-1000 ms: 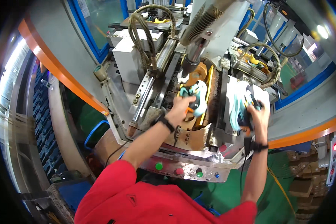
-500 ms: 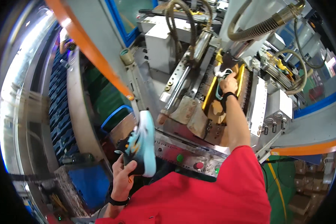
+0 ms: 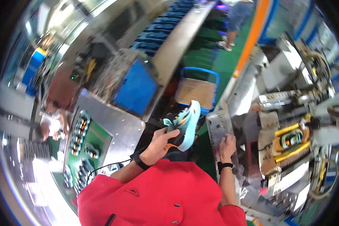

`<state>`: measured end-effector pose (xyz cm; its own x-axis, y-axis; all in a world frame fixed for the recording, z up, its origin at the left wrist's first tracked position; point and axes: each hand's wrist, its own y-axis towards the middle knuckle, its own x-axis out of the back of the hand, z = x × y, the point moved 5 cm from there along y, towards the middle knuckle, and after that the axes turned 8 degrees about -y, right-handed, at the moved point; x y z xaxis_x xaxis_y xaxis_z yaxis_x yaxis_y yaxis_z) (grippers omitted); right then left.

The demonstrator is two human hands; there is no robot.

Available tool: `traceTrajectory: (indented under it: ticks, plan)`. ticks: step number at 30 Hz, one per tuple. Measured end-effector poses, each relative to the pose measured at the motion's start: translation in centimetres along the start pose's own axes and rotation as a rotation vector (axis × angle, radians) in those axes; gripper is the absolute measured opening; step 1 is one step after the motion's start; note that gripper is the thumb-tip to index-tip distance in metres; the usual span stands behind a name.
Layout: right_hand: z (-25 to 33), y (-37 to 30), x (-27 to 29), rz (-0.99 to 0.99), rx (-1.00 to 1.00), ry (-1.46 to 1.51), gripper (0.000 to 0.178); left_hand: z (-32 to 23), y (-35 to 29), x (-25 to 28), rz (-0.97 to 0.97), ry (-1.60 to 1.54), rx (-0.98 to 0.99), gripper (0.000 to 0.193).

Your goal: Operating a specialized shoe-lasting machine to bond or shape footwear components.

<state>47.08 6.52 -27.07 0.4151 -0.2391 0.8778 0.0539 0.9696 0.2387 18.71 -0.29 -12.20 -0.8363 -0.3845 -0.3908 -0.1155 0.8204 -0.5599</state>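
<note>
My left hand grasps a turquoise-and-black sneaker, seemingly for carrying, next needing steadiness; whether my right hand, at the metal panel, grips, I can't tell.

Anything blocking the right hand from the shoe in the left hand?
Nothing visible. Between the right hand, at the metal panel, and the light-blue shoe in the left hand, only green floor and the panel's edge show.

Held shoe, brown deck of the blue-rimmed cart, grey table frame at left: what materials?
Shoe: sole probably foam, thick, smooth, pale aqua; upper likely textile, but blur hides any weave. Brown deck: dull tan, so wood or cardboard; can't tell which. Table frame: likely bare metal, grey with a soft sheen.
</note>
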Motion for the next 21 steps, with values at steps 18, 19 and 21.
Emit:
traceTrajectory:
  ticks: [18, 19, 21]
  plan:
    - [21.3, 11.4, 1.8, -0.067, 0.35, 0.697, 0.015, 7.1, -6.8, 41.4, -0.965, -0.6, -0.176, 0.039]
    - [27.0, 13.0, 3.2, -0.052, 0.444, 0.614, 0.014, 7.5, -6.6, 45.2, -1.033, -0.587, -0.186, 0.044]
    - [40.8, 13.9, 8.6, -0.052, 0.649, 0.546, 0.013, 9.5, -5.7, 53.7, -1.17, -0.69, -0.264, 0.047]
